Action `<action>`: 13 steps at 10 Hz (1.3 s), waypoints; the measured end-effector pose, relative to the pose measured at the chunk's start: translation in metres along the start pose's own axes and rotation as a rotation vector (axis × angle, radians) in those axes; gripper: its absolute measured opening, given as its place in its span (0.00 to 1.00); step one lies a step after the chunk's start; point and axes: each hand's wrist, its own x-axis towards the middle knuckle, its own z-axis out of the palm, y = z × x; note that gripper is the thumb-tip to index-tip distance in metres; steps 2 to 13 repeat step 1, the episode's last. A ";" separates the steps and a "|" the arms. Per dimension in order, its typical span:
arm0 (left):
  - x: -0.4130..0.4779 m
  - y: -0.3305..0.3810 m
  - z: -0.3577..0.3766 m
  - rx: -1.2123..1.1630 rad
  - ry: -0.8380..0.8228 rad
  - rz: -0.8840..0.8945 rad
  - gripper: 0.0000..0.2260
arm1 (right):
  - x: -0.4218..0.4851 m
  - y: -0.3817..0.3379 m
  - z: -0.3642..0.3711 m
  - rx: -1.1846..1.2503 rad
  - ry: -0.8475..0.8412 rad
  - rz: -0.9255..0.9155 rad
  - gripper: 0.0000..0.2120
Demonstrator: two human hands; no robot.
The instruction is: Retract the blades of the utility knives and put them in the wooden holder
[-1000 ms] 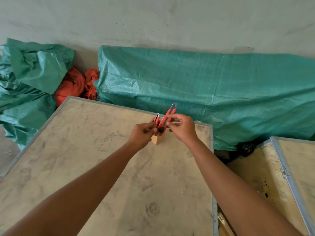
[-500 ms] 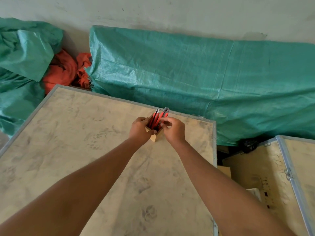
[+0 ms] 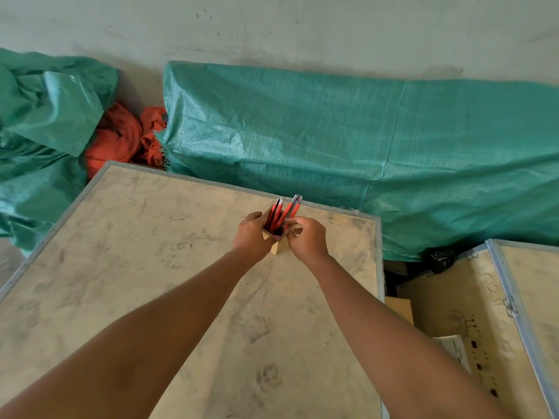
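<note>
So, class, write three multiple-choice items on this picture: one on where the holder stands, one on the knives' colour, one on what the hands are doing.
1. Where is the holder?
A. on the crate
B. on the tarp
C. on the floor

2. What colour are the knives?
A. blue
B. red
C. yellow

3. What are the left hand and right hand doing?
A. resting flat, apart
B. lifting the tarp
C. at the holder's sides

Answers: 1 A, it stands on the crate's top. 2 B, red bodies stick out. 3 C, one hand on each side.

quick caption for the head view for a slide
Both hands steady a wooden holder with red knives inside.
</note>
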 end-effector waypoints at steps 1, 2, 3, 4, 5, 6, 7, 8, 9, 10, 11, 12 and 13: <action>-0.006 0.015 -0.014 -0.017 0.025 0.024 0.25 | -0.004 -0.008 -0.011 0.054 0.014 -0.001 0.12; -0.006 0.015 -0.014 -0.017 0.025 0.024 0.25 | -0.004 -0.008 -0.011 0.054 0.014 -0.001 0.12; -0.006 0.015 -0.014 -0.017 0.025 0.024 0.25 | -0.004 -0.008 -0.011 0.054 0.014 -0.001 0.12; -0.006 0.015 -0.014 -0.017 0.025 0.024 0.25 | -0.004 -0.008 -0.011 0.054 0.014 -0.001 0.12; -0.006 0.015 -0.014 -0.017 0.025 0.024 0.25 | -0.004 -0.008 -0.011 0.054 0.014 -0.001 0.12; -0.006 0.015 -0.014 -0.017 0.025 0.024 0.25 | -0.004 -0.008 -0.011 0.054 0.014 -0.001 0.12; -0.006 0.015 -0.014 -0.017 0.025 0.024 0.25 | -0.004 -0.008 -0.011 0.054 0.014 -0.001 0.12; -0.006 0.015 -0.014 -0.017 0.025 0.024 0.25 | -0.004 -0.008 -0.011 0.054 0.014 -0.001 0.12; -0.006 0.015 -0.014 -0.017 0.025 0.024 0.25 | -0.004 -0.008 -0.011 0.054 0.014 -0.001 0.12; -0.006 0.015 -0.014 -0.017 0.025 0.024 0.25 | -0.004 -0.008 -0.011 0.054 0.014 -0.001 0.12; -0.006 0.015 -0.014 -0.017 0.025 0.024 0.25 | -0.004 -0.008 -0.011 0.054 0.014 -0.001 0.12; -0.006 0.015 -0.014 -0.017 0.025 0.024 0.25 | -0.004 -0.008 -0.011 0.054 0.014 -0.001 0.12; -0.006 0.015 -0.014 -0.017 0.025 0.024 0.25 | -0.004 -0.008 -0.011 0.054 0.014 -0.001 0.12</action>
